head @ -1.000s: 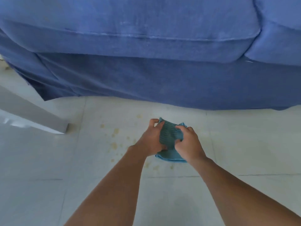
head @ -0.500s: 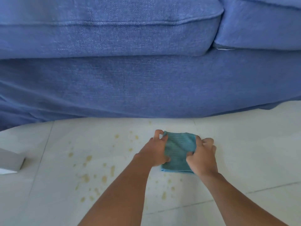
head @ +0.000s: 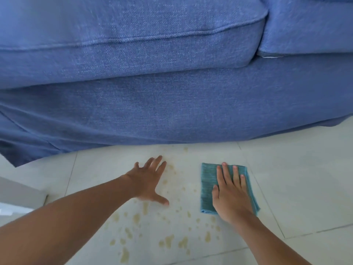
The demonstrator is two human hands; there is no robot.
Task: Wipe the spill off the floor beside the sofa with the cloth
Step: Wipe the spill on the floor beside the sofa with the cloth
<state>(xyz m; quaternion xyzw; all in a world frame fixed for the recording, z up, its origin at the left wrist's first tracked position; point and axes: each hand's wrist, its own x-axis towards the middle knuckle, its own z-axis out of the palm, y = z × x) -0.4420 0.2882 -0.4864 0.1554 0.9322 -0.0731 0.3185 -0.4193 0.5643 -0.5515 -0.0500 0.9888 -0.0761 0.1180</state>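
Observation:
A folded teal cloth [head: 207, 186] lies flat on the pale tiled floor in front of the blue sofa [head: 172, 96]. My right hand [head: 230, 194] presses flat on top of the cloth, fingers straight and pointing at the sofa. My left hand [head: 148, 181] is spread open on the bare floor to the left of the cloth, holding nothing. Yellowish spill drops [head: 168, 240] are scattered over the tile between and below the two hands, with a few more near the sofa's lower edge.
The sofa's skirt reaches the floor across the whole upper view. A white furniture piece [head: 17, 196] stands at the left edge. Tile joints run diagonally to the right of the cloth.
Both hands held the cloth above the floor before. Now the cloth lies flat under my right hand, and my left hand has let go and moved left onto the floor.

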